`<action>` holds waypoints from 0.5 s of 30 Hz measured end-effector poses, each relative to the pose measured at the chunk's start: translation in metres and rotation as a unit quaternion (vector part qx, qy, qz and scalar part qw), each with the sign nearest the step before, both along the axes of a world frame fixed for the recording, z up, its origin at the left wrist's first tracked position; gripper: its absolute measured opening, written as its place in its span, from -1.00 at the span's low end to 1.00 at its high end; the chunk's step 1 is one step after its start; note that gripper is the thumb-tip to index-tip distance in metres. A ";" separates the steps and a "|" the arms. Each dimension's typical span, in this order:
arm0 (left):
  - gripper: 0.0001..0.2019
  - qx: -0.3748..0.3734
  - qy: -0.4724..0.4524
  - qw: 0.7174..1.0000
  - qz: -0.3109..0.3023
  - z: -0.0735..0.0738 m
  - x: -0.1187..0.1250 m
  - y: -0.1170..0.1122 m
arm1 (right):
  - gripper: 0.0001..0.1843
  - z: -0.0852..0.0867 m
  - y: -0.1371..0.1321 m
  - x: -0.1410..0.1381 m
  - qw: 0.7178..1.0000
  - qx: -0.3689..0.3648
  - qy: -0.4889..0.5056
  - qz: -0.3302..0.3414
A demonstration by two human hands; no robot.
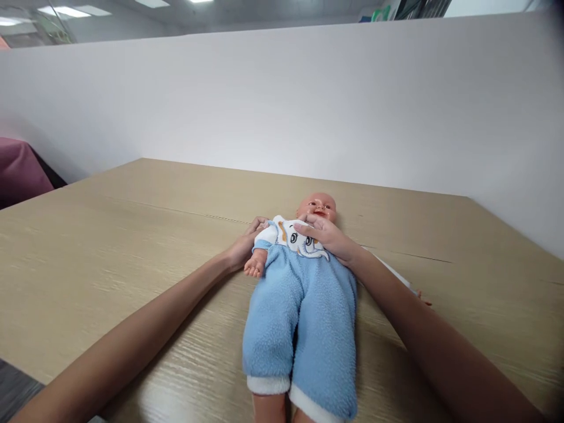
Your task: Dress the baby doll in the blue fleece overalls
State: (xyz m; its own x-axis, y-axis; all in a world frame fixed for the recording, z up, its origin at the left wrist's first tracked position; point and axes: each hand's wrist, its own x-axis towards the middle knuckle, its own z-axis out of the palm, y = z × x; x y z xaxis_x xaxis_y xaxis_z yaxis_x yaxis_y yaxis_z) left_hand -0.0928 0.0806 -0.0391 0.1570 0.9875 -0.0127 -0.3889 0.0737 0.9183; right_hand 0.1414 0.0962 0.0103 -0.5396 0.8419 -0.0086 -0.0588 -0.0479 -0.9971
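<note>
A baby doll (320,207) lies on its back on the table, head away from me. It wears a fuzzy light-blue outfit (282,305) whose white top has an embroidered animal face. My left hand (247,242) is at the doll's shoulder on the left, its fingers curled on the short sleeve; the fingertips are partly hidden. Across the upper chest lies my right hand (326,236), thumb on the white top and fingers bent at the neckline just below the chin. Beneath my right forearm, the doll's other arm, in a white sleeve (392,269), sticks out to the right.
The wood-grain table (132,235) has thin seams across its top. A white partition (286,100) stands along its far side and continues at the right. Beyond the left edge is a pinkish-purple seat or cloth (22,167). Ceiling lights show above the partition.
</note>
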 end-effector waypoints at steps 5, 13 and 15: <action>-0.40 0.024 0.015 0.999 -0.046 0.000 0.012 0.027 | -0.40 -0.001 0.002 0.002 1.000 -0.015 0.019 -0.001; -0.50 0.015 0.068 0.995 -0.073 0.002 0.016 0.041 | -0.36 -0.006 0.005 0.007 1.000 -0.012 0.012 -0.013; -0.55 0.014 0.084 0.993 -0.080 0.005 0.015 0.044 | -0.36 -0.007 0.005 0.008 1.000 -0.008 0.013 -0.016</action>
State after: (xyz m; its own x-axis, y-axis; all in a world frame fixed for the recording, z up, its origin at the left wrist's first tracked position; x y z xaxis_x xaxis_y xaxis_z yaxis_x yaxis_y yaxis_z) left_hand -0.0783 0.1242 -0.0343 0.3095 0.9506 -0.0243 -0.2161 0.0953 0.9717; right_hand 0.1489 0.1014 0.0035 -0.5128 0.8584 -0.0089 -0.0856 -0.0615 -0.9944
